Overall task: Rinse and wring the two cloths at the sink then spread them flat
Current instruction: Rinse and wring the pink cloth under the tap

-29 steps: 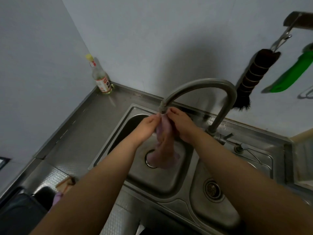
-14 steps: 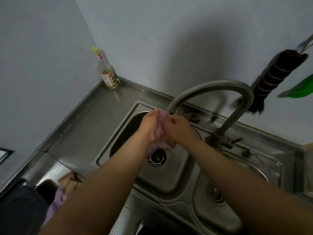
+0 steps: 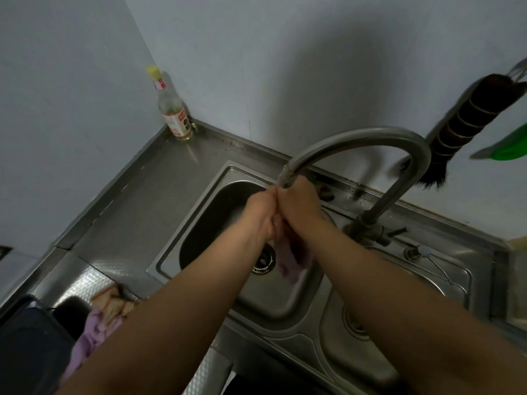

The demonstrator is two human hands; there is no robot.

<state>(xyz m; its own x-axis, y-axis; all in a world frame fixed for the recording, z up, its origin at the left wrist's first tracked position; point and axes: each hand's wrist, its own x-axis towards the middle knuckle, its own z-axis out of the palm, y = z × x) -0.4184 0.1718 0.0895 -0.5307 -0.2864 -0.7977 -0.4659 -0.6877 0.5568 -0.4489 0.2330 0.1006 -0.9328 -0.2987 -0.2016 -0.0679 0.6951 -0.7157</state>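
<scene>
Steel bench (image 3: 137, 212) around us; under the tap (image 3: 288, 175), our left hand (image 3: 261, 213) and right hand (image 3: 301, 206) clamp fingers on the cloth (image 3: 289, 260), which hangs down over the sink (image 3: 199, 223); second cloth (image 3: 91, 337) waits left.

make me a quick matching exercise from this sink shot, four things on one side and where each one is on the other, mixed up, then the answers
Things
1. bottle
2. cloth in both hands
3. second purple cloth
4. dark brush

Places
A. hanging on the wall at the right
B. under the tap, over the left basin
C. standing in the back corner of the counter
D. lying on the counter at the lower left

Pairs: 1-C, 2-B, 3-D, 4-A
</scene>
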